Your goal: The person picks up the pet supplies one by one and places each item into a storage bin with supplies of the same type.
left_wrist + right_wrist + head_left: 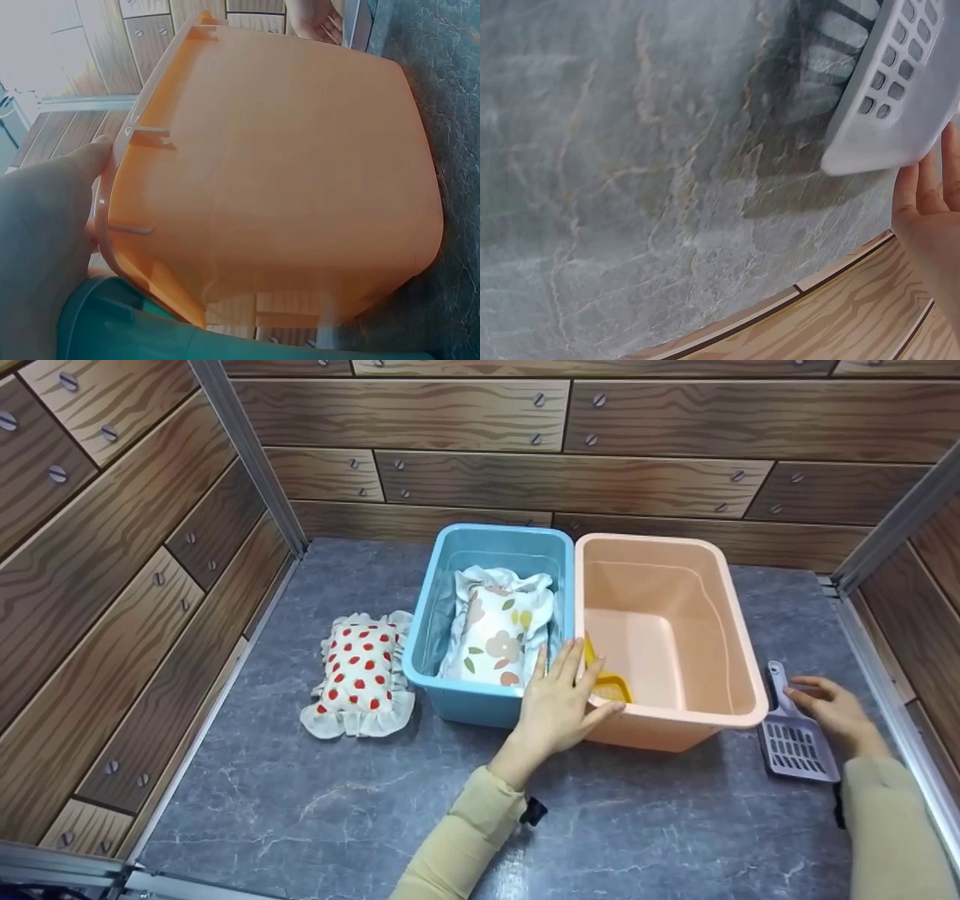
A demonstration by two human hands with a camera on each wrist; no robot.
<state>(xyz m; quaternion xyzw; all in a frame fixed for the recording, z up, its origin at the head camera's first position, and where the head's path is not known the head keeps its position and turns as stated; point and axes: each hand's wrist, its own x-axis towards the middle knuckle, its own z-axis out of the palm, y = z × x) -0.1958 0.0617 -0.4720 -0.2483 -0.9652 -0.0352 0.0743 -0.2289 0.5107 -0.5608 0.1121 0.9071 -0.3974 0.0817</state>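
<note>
My left hand point(555, 705) lies across the near corner where the blue bin point(487, 706) meets the peach bin point(645, 731). Its fingers are extended over the adjoining rims, and the thumb point(97, 154) touches the peach rim. On the floor right of the peach bin is a pale purple slotted scoop point(799, 746). My right hand point(836, 712) is at its right side near the handle; in the right wrist view, fairly straight fingertips point(907, 184) meet the scoop's edge. The right thumb's contact is unclear. Inside the peach bin sits a yellow scoop point(611, 686), partly hidden by the left hand.
A flower-print pillow point(495, 637) with a white ruffle lies in the blue bin. Left of that bin, a strawberry-print pillow point(360, 671) lies on the grey marbled floor point(300, 817). Wood-patterned walls point(465, 420) and metal rails point(900, 682) enclose the area.
</note>
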